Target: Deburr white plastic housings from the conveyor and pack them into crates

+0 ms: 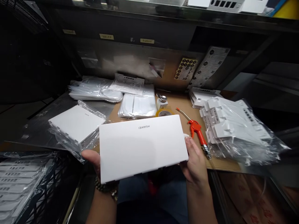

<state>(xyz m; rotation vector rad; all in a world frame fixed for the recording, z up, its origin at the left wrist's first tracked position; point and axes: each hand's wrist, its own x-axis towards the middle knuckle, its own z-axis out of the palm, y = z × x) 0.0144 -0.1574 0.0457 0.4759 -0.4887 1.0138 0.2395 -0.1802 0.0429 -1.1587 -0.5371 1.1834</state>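
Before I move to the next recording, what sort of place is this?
Probably a factory workstation: bagged white panels piled at the right, a red air gun on the bench, and printed yellow labels behind it.

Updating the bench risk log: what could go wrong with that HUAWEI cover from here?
Drop: the left hand holds its thumb off the white HUAWEI cover, so grip there might be weak.
Scratch: the beaded bracelet could rub the cover's nearby lower-left corner.
Bump: the red air blow gun lies near the right hand; might get knocked.
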